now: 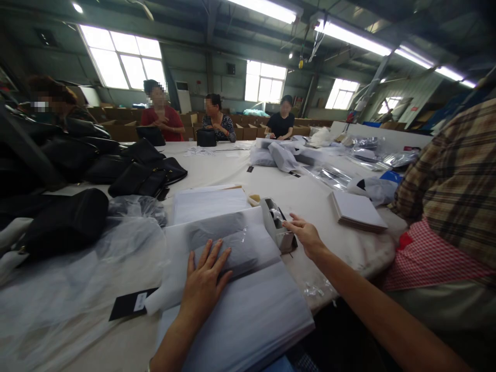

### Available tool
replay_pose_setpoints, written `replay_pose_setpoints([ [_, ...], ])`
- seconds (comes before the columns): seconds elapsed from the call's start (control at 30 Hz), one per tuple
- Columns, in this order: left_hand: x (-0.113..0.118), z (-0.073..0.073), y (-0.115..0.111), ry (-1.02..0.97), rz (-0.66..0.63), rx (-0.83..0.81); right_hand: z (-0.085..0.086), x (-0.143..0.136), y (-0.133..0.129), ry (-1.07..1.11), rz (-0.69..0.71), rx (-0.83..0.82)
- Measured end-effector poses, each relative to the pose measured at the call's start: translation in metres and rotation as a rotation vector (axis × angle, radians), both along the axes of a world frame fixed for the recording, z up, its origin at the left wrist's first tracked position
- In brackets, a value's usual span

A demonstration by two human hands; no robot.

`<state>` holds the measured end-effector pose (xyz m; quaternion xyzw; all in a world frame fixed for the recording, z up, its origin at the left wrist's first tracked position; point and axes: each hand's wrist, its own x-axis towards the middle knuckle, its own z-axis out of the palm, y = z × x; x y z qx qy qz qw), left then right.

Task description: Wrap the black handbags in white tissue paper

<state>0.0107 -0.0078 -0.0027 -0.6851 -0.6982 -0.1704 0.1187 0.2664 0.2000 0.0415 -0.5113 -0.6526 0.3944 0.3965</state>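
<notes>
My left hand (205, 276) lies flat with fingers a little spread, pressing on a dark, paper-wrapped bundle (242, 256) that sits directly beneath it on a stack of white paper (263, 310), gripping nothing. My right hand (310, 240) is loosely half-open just beyond the bundle, its fingertips at a tape dispenser (285, 242), though I can't tell whether they have hold of any tape. On the counter (287, 192), a black tag (123, 308) lies left of my left hand, black bags (134, 181) are heaped farther beyond it, and white cards (358, 211) are stacked past my right hand.
</notes>
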Motion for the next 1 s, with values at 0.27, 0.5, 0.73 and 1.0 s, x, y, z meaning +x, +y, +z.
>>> replay_pose_setpoints([
  [0.27,-0.001,0.0,0.0,-0.003,0.002,-0.007,0.003,0.019,-0.063,0.392,-0.069,-0.166],
  [0.5,0.0,0.001,-0.001,-0.004,0.004,-0.005,-0.037,0.032,-0.062,0.401,-0.038,-0.404],
  [0.73,0.0,0.001,0.001,-0.028,-0.01,0.007,-0.022,0.052,-0.031,-0.268,0.049,0.11],
  [1.0,-0.002,0.003,-0.001,-0.102,-0.035,-0.009,0.021,0.08,-0.024,-0.916,0.353,0.702],
])
